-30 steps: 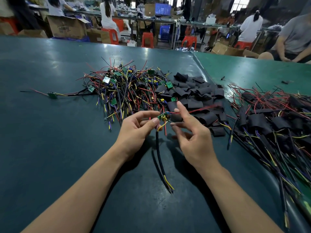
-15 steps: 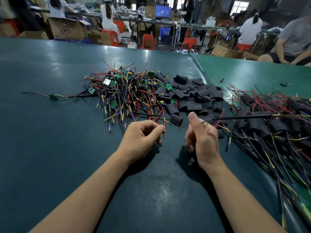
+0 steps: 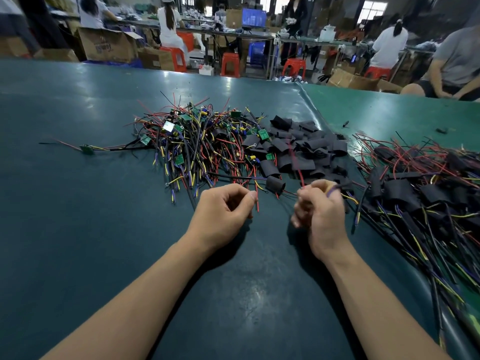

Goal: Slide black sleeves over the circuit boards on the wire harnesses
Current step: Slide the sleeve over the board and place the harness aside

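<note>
A tangle of wire harnesses (image 3: pixel 202 146) with small green circuit boards lies on the green table (image 3: pixel 78 203) ahead of me. Right of it sits a heap of loose black sleeves (image 3: pixel 306 149). Harnesses wearing sleeves are piled at the right (image 3: pixel 415 193). One sleeved board (image 3: pixel 275 184) lies between my hands. My left hand (image 3: pixel 223 211) is curled, its fingertips beside a red wire end, and nothing shows in its grasp. My right hand (image 3: pixel 322 211), blurred, grips the thin wires of a harness (image 3: pixel 333 189) at the edge of the right pile.
A lone harness (image 3: pixel 87 149) stretches out at the far left. A raised seam (image 3: pixel 311 107) divides the table behind the sleeves. Other people sit at benches with cardboard boxes and red stools beyond the far edge.
My right hand carried the harness from between my hands over to the right pile, then drew back a little. My left hand let go of it and curled up in place.
</note>
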A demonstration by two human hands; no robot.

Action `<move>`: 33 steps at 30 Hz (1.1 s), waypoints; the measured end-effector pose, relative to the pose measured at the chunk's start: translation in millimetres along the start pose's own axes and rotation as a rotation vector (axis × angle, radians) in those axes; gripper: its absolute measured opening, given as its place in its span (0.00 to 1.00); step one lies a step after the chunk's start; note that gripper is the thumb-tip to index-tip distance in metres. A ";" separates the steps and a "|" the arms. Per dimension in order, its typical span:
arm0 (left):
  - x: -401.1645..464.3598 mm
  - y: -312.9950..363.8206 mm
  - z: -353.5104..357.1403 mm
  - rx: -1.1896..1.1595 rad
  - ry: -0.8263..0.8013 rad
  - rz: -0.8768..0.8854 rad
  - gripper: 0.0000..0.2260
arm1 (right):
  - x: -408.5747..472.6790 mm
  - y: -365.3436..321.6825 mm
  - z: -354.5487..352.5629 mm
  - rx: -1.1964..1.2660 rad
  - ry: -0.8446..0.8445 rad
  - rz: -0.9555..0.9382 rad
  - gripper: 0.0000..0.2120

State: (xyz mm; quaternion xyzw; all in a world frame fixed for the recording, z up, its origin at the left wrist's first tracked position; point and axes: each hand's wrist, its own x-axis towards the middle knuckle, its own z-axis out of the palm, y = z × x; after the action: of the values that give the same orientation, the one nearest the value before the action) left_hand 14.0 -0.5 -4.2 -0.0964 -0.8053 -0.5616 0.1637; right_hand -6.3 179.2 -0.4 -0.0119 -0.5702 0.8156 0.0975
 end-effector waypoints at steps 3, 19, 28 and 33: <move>-1.7 1.0 2.8 0.220 -0.029 0.132 0.05 | 5.9 1.2 -4.3 -0.199 0.157 -0.215 0.12; 129.3 1.7 30.9 1.029 -0.624 0.370 0.20 | 4.1 -16.8 -1.3 0.183 0.000 0.174 0.12; 133.6 10.2 38.0 1.310 -0.624 0.570 0.13 | -6.1 -20.3 3.4 0.113 -0.200 0.203 0.13; 139.2 8.7 35.1 1.388 -0.750 0.565 0.17 | -4.0 -20.4 2.9 0.125 -0.208 0.202 0.13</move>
State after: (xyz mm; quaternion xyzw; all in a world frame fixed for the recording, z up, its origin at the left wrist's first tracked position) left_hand -117.7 31.4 44.1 -0.3524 -0.9148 0.1931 0.0417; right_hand 0.2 182.6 19.2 0.0213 -0.5212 0.8521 -0.0438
